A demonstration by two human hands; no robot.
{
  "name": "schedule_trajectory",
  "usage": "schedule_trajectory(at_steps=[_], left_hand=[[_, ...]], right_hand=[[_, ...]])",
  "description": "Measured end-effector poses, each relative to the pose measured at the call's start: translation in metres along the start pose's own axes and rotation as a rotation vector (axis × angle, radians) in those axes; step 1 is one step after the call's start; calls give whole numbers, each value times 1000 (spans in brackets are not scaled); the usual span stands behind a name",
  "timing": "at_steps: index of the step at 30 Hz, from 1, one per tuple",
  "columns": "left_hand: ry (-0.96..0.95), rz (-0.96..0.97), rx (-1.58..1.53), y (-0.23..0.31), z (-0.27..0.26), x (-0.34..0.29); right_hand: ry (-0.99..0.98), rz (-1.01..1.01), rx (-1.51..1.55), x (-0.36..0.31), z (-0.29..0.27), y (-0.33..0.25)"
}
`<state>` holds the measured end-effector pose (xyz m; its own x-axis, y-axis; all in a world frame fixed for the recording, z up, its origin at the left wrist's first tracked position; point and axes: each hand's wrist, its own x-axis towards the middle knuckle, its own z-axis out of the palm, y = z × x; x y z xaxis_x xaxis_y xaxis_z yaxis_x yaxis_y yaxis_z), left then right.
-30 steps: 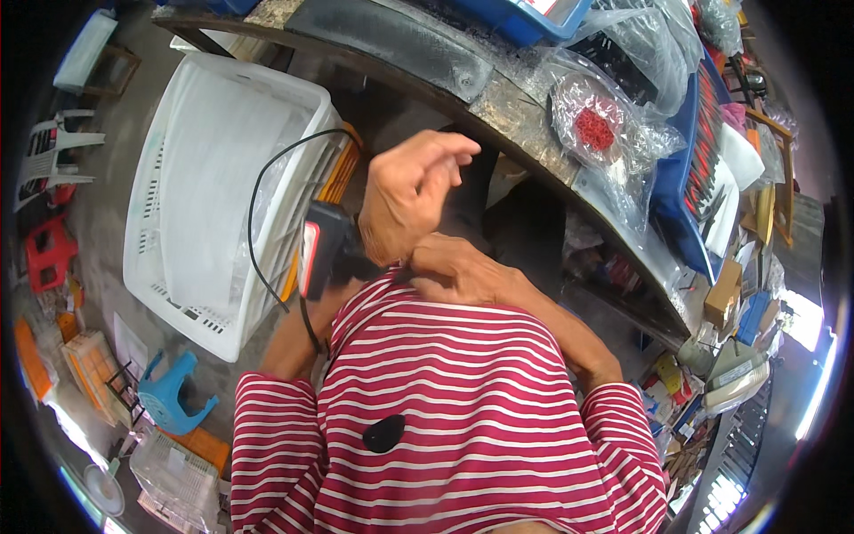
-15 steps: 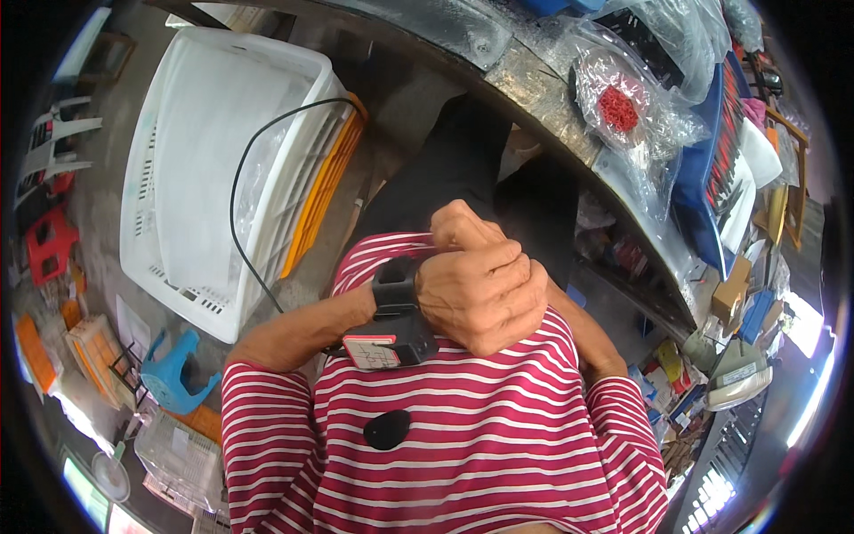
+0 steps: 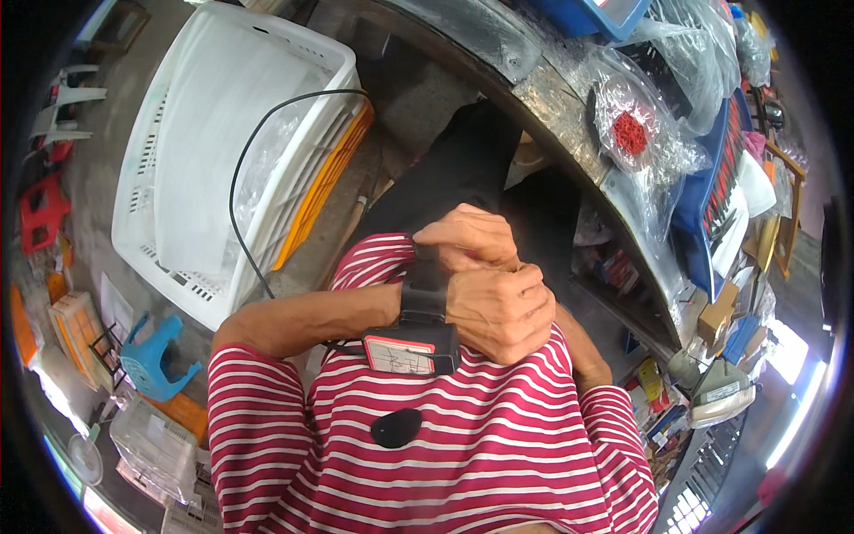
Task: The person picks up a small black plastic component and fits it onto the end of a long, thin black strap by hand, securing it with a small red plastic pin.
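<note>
My left hand [image 3: 503, 311] is curled into a fist in front of my belly, its knuckles toward me and its fingertips hidden. Just beyond it is my right hand [image 3: 473, 236], partly covered by the left. Its fingers are bent, and one fingertip points left, close to a black strap [image 3: 423, 298] around my left wrist. What either hand holds, if anything, is hidden. A black box [image 3: 409, 350] with a red-edged white label sits by that wrist, against my red-and-white striped shirt [image 3: 463, 445].
Left stands a large white plastic basket [image 3: 133, 227] with an orange one [image 3: 325, 182] beneath. A black cable [image 3: 236, 178] crosses it. A worn workbench [image 3: 556, 102] curves along the right, carrying a plastic bag with red pieces [image 3: 629, 133] and blue trays [image 3: 712, 178]. A blue stool [image 3: 153, 358] is lower left.
My hands have shifted slightly right. The right hand has slid left relative to the left one, and a fingertip now reaches the wrist strap. The whole view has turned a little.
</note>
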<state>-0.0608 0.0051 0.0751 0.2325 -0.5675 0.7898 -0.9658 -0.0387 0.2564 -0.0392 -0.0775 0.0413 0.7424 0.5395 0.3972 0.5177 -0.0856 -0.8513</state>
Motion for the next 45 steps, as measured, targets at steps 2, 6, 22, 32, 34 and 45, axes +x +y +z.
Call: schedule_trajectory(at_steps=[2,6,22,32,34,45], left_hand=[[-33,4,-20,-1,-4,1],[-35,-38,-52,1,3,-3],[-33,-62,-26,0,13,-8],[-17,-77,-47,-6,3,0],[-18,-83,-58,-7,8,-1],[-9,-177,-134,-10,12,-7]], right_hand=[[72,20,132,0,3,2],[43,222,368,-9,3,-2],[-2,536,370,1,-17,-20],[-164,368,405,2,-23,-1],[-139,314,554,-3,-18,7],[-153,388,749,2,-14,2]])
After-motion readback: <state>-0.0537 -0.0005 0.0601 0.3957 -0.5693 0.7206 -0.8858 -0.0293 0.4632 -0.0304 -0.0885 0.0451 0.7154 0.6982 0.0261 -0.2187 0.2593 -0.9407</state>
